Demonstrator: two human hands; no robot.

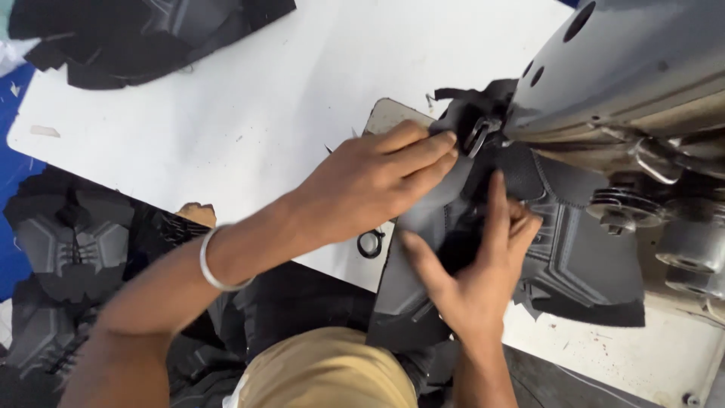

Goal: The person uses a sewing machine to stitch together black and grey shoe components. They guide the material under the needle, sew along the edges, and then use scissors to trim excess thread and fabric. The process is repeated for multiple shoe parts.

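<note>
Holding one shoe upper (574, 249): two hands (423, 219).

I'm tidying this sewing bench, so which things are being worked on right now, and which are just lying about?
In use: left hand and right hand holding the dark shoe upper at the sewing machine.

Lying about: dark pieces at the table's far corner, stack of uppers at left, small black ring.

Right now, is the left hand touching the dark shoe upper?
Touching: the head view shows the left hand pressing its fingertips onto the dark shoe upper beside the sewing machine.
</note>
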